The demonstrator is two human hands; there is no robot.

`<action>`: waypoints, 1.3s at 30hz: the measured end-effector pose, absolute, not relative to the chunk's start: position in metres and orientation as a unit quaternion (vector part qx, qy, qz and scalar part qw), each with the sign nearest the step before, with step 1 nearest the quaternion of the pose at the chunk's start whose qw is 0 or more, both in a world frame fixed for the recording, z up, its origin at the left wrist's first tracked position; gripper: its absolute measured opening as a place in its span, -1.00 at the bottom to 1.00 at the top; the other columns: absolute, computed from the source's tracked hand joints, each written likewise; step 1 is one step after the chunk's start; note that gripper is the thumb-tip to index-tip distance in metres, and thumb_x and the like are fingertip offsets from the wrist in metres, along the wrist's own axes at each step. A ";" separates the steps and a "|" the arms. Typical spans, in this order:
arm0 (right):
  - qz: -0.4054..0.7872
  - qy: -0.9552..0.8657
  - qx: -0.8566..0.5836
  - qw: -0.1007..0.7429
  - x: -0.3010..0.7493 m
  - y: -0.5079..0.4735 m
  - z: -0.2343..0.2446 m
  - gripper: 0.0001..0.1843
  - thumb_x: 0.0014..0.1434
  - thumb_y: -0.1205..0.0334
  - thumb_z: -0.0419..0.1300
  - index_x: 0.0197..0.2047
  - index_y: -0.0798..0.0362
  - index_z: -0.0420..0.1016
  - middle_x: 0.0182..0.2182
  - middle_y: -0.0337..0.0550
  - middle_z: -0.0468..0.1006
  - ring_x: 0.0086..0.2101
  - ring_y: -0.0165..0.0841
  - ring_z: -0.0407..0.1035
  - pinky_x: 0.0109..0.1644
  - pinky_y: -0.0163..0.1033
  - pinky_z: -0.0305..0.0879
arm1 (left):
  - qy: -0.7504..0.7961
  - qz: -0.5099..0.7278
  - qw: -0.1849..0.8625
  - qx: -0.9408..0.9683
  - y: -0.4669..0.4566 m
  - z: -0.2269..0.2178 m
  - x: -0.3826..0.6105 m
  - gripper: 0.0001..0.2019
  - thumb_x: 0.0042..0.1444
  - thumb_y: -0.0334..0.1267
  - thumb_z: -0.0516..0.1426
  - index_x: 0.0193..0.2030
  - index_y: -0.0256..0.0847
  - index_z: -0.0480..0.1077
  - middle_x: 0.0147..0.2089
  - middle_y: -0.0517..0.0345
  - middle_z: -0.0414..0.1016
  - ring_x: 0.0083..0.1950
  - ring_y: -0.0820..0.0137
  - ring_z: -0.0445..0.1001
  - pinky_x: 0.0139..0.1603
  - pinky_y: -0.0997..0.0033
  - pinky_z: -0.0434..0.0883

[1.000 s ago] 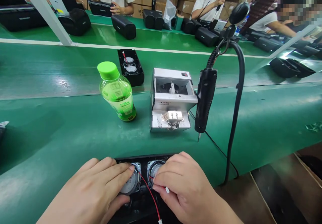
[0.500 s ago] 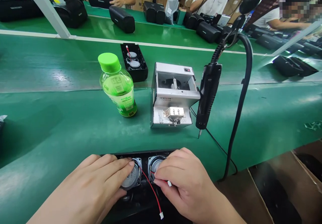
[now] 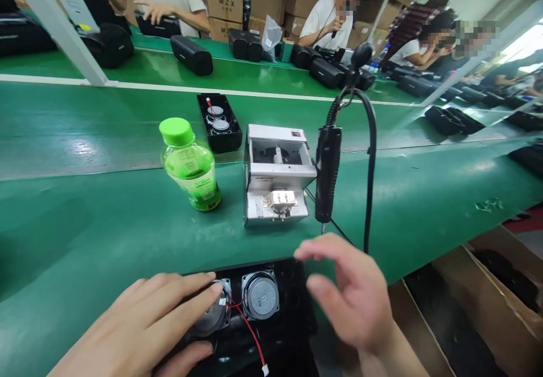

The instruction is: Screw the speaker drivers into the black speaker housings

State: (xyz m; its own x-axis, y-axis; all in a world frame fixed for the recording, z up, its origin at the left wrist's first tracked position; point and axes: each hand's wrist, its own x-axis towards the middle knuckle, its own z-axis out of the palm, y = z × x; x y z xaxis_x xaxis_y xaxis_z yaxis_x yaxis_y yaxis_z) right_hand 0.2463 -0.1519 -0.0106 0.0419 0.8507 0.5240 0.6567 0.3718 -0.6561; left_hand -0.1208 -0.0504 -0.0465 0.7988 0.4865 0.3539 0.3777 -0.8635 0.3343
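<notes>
In front of me lies a black speaker housing [image 3: 292, 298] with two round metal speaker drivers in it. My left hand [image 3: 156, 320] rests flat over the left driver [image 3: 212, 317], fingers stretched out and partly covering it. The right driver [image 3: 262, 297] is in full view. A red wire [image 3: 254, 336] with a white plug runs from between the drivers down over the housing. My right hand [image 3: 348, 292] is raised at the housing's right end, thumb and fingers apart and nothing between them. Just above it hangs a black electric screwdriver [image 3: 328, 173], tip down.
A silver screw feeder [image 3: 278, 176] stands beyond the housing, with a green-capped bottle [image 3: 193, 168] left of it. Another housing with drivers [image 3: 219, 122] lies behind. Cardboard boxes [image 3: 428, 303] are at the lower right. Co-workers [image 3: 326, 24] sit across the green bench among black speakers.
My right hand has let go of the red wire by the right driver and moved right, opening. My left hand stays on the left driver. The camera view has shifted.
</notes>
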 end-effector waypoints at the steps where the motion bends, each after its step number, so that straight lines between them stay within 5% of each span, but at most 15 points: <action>1: 0.037 -0.640 -0.589 0.492 0.254 -0.147 -0.012 -0.73 0.78 0.08 0.32 0.40 -0.13 0.70 0.09 -0.10 0.89 0.04 -0.21 0.78 0.10 -0.07 0.72 | 0.237 0.231 0.128 0.935 -0.049 -0.046 -0.120 -0.52 0.65 -0.21 0.35 0.62 0.15 0.60 0.45 0.17 0.84 0.29 0.17 0.80 0.33 0.18 0.62; 4: -0.055 -0.529 -0.676 0.510 0.276 -0.121 -0.020 -0.42 0.70 0.04 0.36 0.67 -0.09 0.53 0.53 0.23 0.71 0.52 0.14 0.61 0.57 0.38 0.63 | 0.229 0.268 0.093 0.931 -0.050 -0.047 -0.102 -0.62 0.66 -0.19 0.35 0.51 0.14 0.66 0.53 0.11 0.78 0.40 0.09 0.74 0.43 0.08 0.57; 6: 0.052 -0.487 -0.698 0.523 0.291 -0.096 -0.024 -0.14 0.65 -0.17 0.40 0.81 -0.08 0.33 0.70 0.32 0.55 0.67 0.26 0.45 0.78 0.60 0.37 | 0.201 0.273 0.058 0.939 -0.052 -0.052 -0.081 -0.73 0.68 -0.12 0.32 0.40 0.08 0.70 0.66 0.01 0.68 0.55 -0.02 0.65 0.53 -0.03 0.50; 8: 0.159 -0.469 -0.688 0.530 0.305 -0.073 -0.028 -0.07 0.60 -0.38 0.41 0.77 -0.07 0.38 0.51 0.29 0.74 0.45 0.20 0.68 0.65 0.55 0.56 | 0.184 0.269 0.040 0.944 -0.054 -0.060 -0.061 -0.76 0.67 -0.11 0.29 0.33 0.01 0.71 0.75 -0.09 0.58 0.64 -0.11 0.58 0.59 -0.10 0.46; 10: 0.226 -0.472 -0.665 0.533 0.316 -0.057 -0.029 -0.13 0.51 -0.56 0.44 0.52 -0.05 0.60 0.10 0.10 0.88 0.01 0.01 0.81 0.25 0.30 0.83 | 0.177 0.264 0.036 0.948 -0.053 -0.069 -0.048 -0.68 0.60 -0.16 0.29 0.39 0.00 0.70 0.76 -0.12 0.57 0.63 -0.13 0.58 0.59 -0.13 0.45; 14: 0.297 -0.452 -0.611 0.579 0.324 -0.056 -0.024 -0.16 0.34 -0.71 0.55 0.15 -0.13 0.59 -0.30 -0.28 0.71 -0.39 -0.28 0.62 -0.24 -0.08 0.72 | 0.171 0.239 0.046 0.955 -0.048 -0.088 -0.044 -0.42 0.41 -0.22 0.37 0.55 0.13 0.65 0.66 0.00 0.70 0.45 -0.08 0.73 0.44 -0.09 0.53; 18: 0.317 -0.420 -0.561 0.639 0.320 -0.079 -0.007 -0.10 0.41 -0.83 0.37 0.29 -0.21 0.53 -0.35 -0.39 0.65 -0.47 -0.34 0.57 -0.34 -0.18 0.65 | 0.172 0.207 0.066 0.961 -0.043 -0.094 -0.051 -0.35 0.32 -0.28 0.38 0.54 0.18 0.66 0.60 0.10 0.77 0.35 -0.02 0.79 0.33 -0.04 0.56; 24: 0.320 -0.380 -0.472 0.728 0.309 -0.096 0.017 -0.35 0.51 -0.52 0.56 0.26 -0.18 0.63 -0.29 -0.39 0.72 -0.50 -0.42 0.58 -0.44 -0.30 0.60 | 0.156 0.218 0.065 0.961 -0.043 -0.084 -0.051 -0.44 0.42 -0.31 0.28 0.51 0.13 0.66 0.51 0.08 0.82 0.34 0.04 0.80 0.34 0.00 0.54; 33: 0.264 -0.427 -0.417 0.758 0.279 -0.085 0.043 -0.20 0.63 -0.71 0.22 0.26 -0.14 0.74 -0.48 -0.37 0.64 -0.67 -0.37 0.39 -0.64 -0.27 0.38 | 0.181 0.194 0.082 0.961 -0.047 -0.095 -0.043 -0.32 0.14 -0.38 0.33 0.41 0.18 0.70 0.45 0.07 0.84 0.25 -0.01 0.84 0.24 -0.01 0.63; 39: 0.309 -0.469 -0.371 0.739 0.259 -0.068 0.080 -0.24 0.38 -0.70 0.53 0.24 -0.25 0.82 -0.46 -0.35 0.75 -0.58 -0.26 0.54 -0.49 -0.14 0.61 | 0.218 0.107 0.117 0.963 -0.054 -0.097 -0.036 -0.11 -0.04 -0.42 0.53 0.48 0.26 0.73 0.58 0.00 0.79 0.35 -0.16 0.84 0.41 -0.16 0.74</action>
State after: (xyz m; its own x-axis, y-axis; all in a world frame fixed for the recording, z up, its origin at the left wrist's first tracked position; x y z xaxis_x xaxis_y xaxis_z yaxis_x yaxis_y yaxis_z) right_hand 0.2593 -0.0676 0.0797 0.3680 0.8053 0.4649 -0.1095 0.5340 -0.8384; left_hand -0.0357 -0.0540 -0.0967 0.8823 0.4442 0.1557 0.3937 -0.8778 0.2730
